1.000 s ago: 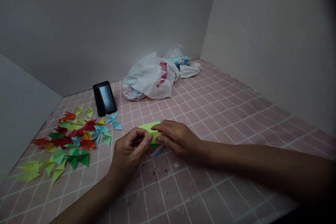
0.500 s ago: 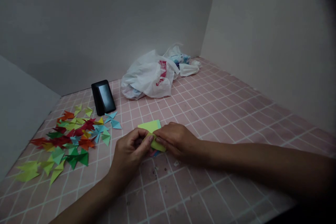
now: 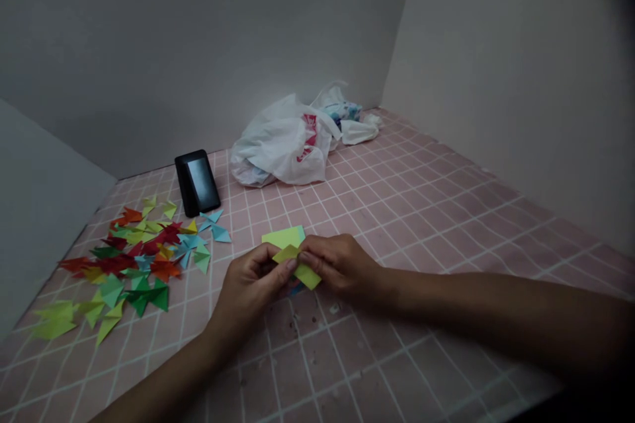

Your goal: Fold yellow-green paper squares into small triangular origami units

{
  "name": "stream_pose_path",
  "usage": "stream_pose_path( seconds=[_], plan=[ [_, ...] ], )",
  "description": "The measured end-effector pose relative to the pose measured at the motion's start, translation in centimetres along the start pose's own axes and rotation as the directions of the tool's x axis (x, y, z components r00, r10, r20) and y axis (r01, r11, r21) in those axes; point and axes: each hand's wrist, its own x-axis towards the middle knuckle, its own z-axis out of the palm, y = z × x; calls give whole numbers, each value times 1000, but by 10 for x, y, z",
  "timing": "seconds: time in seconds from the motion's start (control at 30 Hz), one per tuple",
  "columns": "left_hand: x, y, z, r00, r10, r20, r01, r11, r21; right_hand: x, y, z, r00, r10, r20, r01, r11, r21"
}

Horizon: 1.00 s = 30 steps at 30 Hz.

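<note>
Between both hands is a piece of yellow origami paper [image 3: 306, 275], folded into a narrow shape with a pointed top. My left hand [image 3: 255, 281] pinches its left side, thumb in front. My right hand [image 3: 342, 264] grips its upper right edge between thumb and fingers. Behind the fingers, a stack of paper squares [image 3: 284, 236] lies on the cloth, lime on top with a pale green edge showing. Bits of blue and pink peek out below the held paper; the hands hide most of the stack.
Many folded paper pieces [image 3: 143, 248] in red, orange, yellow, green and blue spread across the left. A black phone-like device [image 3: 198, 182] leans behind them. White plastic bags [image 3: 285, 142] sit near the back wall. A pink checked cloth [image 3: 421, 211] covers the surface.
My right fingers have shifted up along the yellow paper, with the thumb now pressing its upper edge. More of the folded paper shows, including its pointed top.
</note>
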Motion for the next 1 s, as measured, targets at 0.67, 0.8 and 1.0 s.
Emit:
stream_pose_path(
  seconds=[0.67, 0.8, 1.0],
  plan=[
    [-2, -1, 3, 997, 73, 5, -73, 985, 158, 2, -9, 1, 960, 275, -60, -251, 933, 258],
    [-4, -1, 0, 992, 123, -31, -116, 980, 160, 3, -10, 3, 913, 386, 135, -402, 785, 471],
    [-3, 0, -3, 966, 255, 43, -248, 865, 437, 4, -8, 4, 898, 390, 204, -426, 656, 623]
  ],
)
